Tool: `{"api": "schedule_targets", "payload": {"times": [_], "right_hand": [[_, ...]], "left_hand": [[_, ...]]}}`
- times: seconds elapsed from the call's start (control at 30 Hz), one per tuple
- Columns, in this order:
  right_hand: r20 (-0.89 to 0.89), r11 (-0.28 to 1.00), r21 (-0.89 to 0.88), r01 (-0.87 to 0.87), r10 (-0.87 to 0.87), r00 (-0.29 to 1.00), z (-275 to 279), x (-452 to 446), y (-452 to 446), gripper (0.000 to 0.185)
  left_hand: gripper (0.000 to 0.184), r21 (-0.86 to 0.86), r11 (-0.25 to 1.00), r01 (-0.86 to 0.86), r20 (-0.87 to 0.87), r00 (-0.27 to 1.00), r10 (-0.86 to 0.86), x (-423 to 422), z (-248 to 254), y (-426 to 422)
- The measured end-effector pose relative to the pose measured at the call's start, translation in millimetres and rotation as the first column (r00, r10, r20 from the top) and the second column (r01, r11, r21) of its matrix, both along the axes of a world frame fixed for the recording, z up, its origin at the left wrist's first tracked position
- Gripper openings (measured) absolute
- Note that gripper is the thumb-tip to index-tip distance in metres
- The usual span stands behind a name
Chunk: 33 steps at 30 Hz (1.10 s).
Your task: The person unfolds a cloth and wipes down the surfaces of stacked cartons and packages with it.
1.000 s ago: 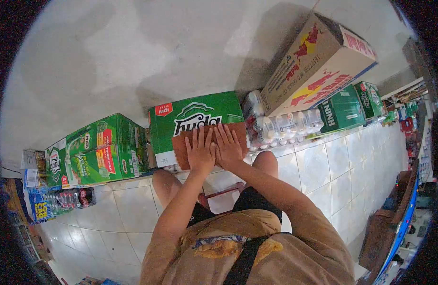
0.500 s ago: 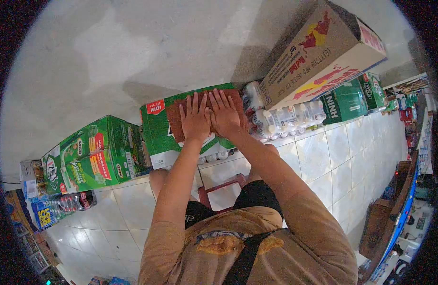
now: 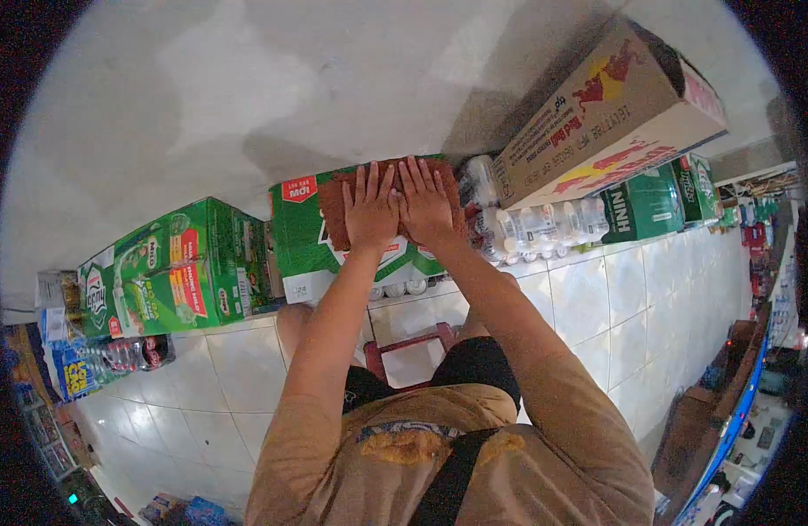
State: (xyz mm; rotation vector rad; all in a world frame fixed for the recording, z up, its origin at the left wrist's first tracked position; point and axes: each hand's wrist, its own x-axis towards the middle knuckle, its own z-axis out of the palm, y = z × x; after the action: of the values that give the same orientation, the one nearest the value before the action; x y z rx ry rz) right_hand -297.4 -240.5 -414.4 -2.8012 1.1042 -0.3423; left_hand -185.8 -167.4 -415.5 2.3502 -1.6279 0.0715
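A reddish-brown cloth (image 3: 334,210) lies spread over the top of a green and white carton (image 3: 290,248). Flat on the cloth rests my left hand (image 3: 371,209), its fingers spread and pointing toward the wall. Beside it, my right hand (image 3: 425,203) also lies flat with fingers apart, and the two hands touch near the thumbs. The cloth hides much of the carton's print. Several can ends (image 3: 404,287) show under the carton's near edge.
Right of the carton are wrapped bottles (image 3: 544,226), a tilted Red Bull box (image 3: 610,123) and a green case (image 3: 645,206). On the left stands a green Milo carton (image 3: 171,267). A red-framed stool (image 3: 412,355) is between my legs on the tiled floor.
Both hands and the cloth have moved from the carton's near edge toward its wall side, uncovering can ends at the near edge. The hands stay flat.
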Motion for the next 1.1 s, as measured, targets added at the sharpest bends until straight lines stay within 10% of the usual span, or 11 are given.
{"api": "schedule_targets", "payload": {"times": [0.6,1.1], "right_hand": [[-0.027,0.988,0.053,-0.142,0.144,0.989,7,-6,109,0.066],[0.026,0.990,0.042,-0.138,0.137,0.990,7,69,57,0.062]], "left_hand": [[0.051,-0.087,0.996,-0.029,0.002,1.000,0.029,-11,7,130],[0.051,-0.007,0.992,-0.123,-0.020,0.992,0.123,57,6,71]]}}
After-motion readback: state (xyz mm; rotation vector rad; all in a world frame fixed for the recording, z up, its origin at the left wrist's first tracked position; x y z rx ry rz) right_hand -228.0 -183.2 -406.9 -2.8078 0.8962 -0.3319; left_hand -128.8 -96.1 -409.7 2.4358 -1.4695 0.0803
